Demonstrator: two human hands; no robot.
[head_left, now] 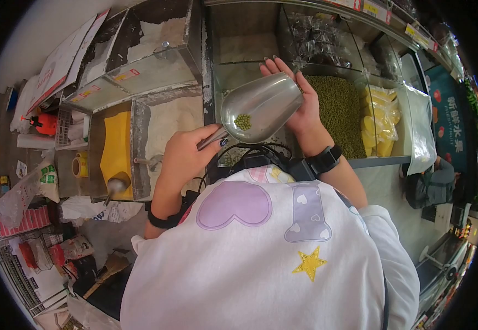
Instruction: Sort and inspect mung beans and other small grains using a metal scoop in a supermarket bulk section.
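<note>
My left hand (186,154) is wrapped round the handle of a metal scoop (274,104). A small heap of green mung beans (242,122) lies inside it, near the handle end. Fingers stretched out and palm turned up, my right hand (307,104) is at the scoop's mouth, which overlaps part of the palm. To the right of that hand, a bin holds a deep layer of mung beans (335,107). Below the scoop, the bin (233,77) is partly hidden by it and by my hands.
White powder (173,124) and yellow meal (116,143) fill bins on the left; a second scoop (118,186) rests in the meal. Yellow packets (379,115) and dark bagged goods (318,38) sit in bins to the right. A person (437,181) is low down at far right.
</note>
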